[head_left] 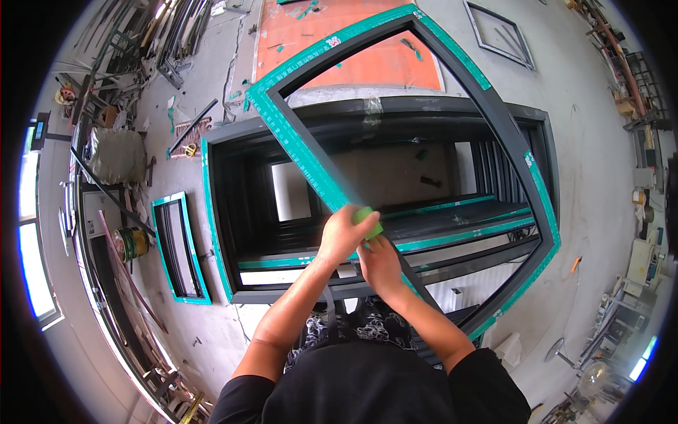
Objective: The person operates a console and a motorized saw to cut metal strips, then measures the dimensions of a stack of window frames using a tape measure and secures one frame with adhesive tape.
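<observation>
**Left hand (340,232) and right hand (381,267) on a dark frame (510,120)**

Left hand: curled closed, thumb laid over a small green block (368,223), held between thumb and fingers. Whether roll or pad: cannot tell.

Right hand: half closed, fingers bent up just under the block; whether it grips anything is hidden.

Dark frame: four-sided, tilted, lying across a larger dark frame assembly (265,294). Its near bar passes beneath the hands. Green film (304,155) with pale print covers much of its outer border, dark stretches showing between.

Handling note: best judged as two-handed work; one hand to steady the bar, the other to keep the block square to the edge, pressure even, fingers clear of the corner, frame kept from rocking on its support.

Surroundings: left, a small green-edged frame (196,247); beyond, an orange sheet (289,32); upper right, a thin metal frame (527,49) on the grey floor (593,127).
</observation>
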The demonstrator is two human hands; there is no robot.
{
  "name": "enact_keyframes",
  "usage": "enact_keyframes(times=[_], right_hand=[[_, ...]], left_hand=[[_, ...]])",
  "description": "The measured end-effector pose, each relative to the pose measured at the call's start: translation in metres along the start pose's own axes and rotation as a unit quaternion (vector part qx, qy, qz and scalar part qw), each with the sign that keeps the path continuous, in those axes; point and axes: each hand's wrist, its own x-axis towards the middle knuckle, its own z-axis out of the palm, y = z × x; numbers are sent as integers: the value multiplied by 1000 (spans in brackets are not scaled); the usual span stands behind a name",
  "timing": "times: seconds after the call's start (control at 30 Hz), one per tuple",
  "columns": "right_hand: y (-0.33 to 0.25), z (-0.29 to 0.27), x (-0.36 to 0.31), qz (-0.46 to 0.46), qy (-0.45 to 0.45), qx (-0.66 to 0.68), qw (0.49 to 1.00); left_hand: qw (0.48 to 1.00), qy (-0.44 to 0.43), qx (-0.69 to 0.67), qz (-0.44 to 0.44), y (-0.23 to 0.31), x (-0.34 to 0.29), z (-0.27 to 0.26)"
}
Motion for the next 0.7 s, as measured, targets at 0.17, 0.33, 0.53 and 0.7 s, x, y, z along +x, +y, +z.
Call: enact_keyframes(times=[0.17,0.33,0.53,0.7], right_hand=[[19,-38,-4,98,114,88,985],[43,-13,41,139,9,215,967],[97,-16,49,119,97,188,970],[130,69,46,190,57,255,946]], left_hand=[[993,24,94,70,-12,21,17],[998,24,-22,47,-13,18,8],[954,33,-294,-38,-43,18,-5],[913,210,-333,-110,-113,18,-15]])
